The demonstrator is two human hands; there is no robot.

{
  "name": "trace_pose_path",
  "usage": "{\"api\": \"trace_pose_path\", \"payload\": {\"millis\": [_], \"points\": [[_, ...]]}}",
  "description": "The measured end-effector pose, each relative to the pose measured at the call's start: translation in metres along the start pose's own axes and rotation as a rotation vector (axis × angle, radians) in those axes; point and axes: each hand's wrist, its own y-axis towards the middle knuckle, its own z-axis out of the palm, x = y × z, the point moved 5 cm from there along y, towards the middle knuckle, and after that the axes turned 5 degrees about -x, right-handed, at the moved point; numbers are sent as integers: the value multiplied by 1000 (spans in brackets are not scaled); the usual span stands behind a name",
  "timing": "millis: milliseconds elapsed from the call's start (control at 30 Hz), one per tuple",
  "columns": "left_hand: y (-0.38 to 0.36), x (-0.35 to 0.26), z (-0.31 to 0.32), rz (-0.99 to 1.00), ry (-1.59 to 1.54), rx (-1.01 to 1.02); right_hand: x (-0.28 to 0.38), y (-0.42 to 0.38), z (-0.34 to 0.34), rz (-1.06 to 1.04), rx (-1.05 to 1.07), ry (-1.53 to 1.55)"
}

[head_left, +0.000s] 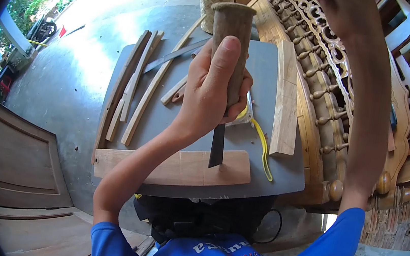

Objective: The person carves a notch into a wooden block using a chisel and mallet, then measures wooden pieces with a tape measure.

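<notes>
My left hand point(213, 85) is wrapped around the wooden handle of a chisel point(232, 24), thumb lying along it. The chisel stands nearly upright, and its dark blade ends at the face of a flat, slightly curved wooden piece point(174, 168) along the table's near edge. Pencil lines cross this piece, and a small dark mark shows by the blade tip. Raised at the upper right, my right hand point(334, 13) is cut off by the frame's top. Its fingers look closed on a brownish object too cropped to name. Behind my left hand, a yellow-strapped tape measure point(247, 114) is partly hidden.
Wooden strips point(150, 90) and a metal ruler point(175, 57) lie on the grey table point(243, 194). A thick wooden piece point(286, 97) lies along its right side. Carved, spindled furniture point(322, 91) stands close on the right. Panelled wood point(17, 156) lies at the lower left.
</notes>
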Motion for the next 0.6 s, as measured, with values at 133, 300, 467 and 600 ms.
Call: {"api": "trace_pose_path", "payload": {"millis": [133,300,467,600], "points": [[-2,-2,3,66,27,42,-3,8,-4,20,160,19],[-3,-1,3,66,-162,78,3,13,-1,-198,103,84],[-4,-4,2,101,-203,78,1,6,-5,82,93,-36],[-8,-5,-8,35,-174,-125,0,7,-22,-111,-172,25]]}}
